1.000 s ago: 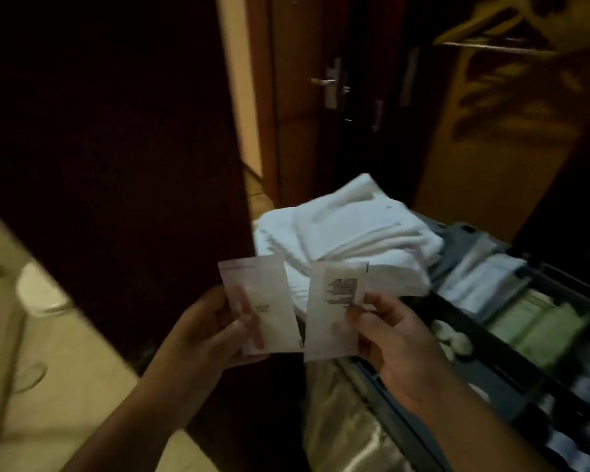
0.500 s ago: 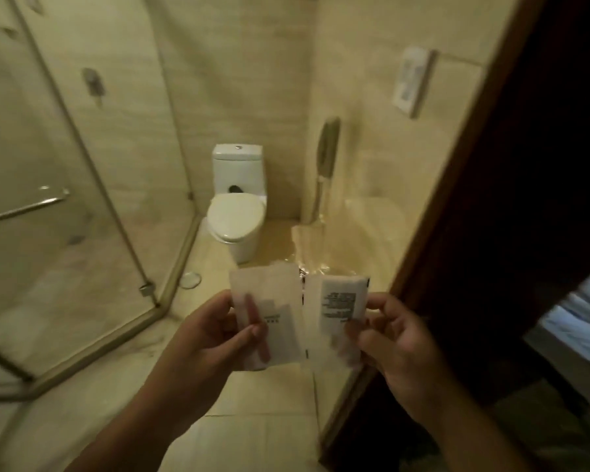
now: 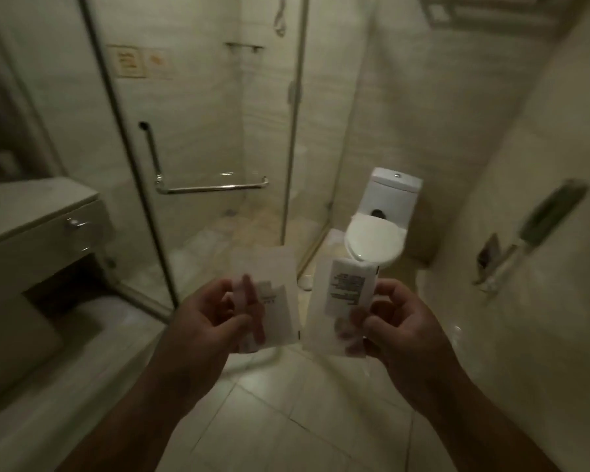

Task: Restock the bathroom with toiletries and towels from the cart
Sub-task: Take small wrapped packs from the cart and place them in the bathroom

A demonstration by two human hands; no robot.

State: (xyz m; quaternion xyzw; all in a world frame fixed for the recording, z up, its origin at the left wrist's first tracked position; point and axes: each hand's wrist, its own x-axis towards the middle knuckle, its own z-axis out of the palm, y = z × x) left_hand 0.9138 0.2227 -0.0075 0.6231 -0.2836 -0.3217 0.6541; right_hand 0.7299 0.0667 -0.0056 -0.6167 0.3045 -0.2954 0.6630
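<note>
The left hand (image 3: 212,321) is pinched on a thin white packet (image 3: 273,301), thumb over its front, and the right hand (image 3: 399,321) is pinched on a second packet (image 3: 341,308) just beside it, the two packets held up side by side in front of the chest, close together but not clearly touching. Both are over the tiled floor (image 3: 286,403) of the bathroom, with the toilet (image 3: 375,243) ahead to the right, the glass shower (image 3: 201,148) straight ahead and the vanity worktop (image 3: 31,202) at the left. The step in hand looks like carrying these toiletries in to set them down, most likely on that worktop. To do it well, keep a light pinch low on each packet so the thin film does not crumple, turn left toward the worktop, and lay them flat with the printed side up and edges squared. The right packet carries a block of dark print, the left one a small mark and a short line of text, but all of it is too blurred to read, and no brand can be made out.
</note>
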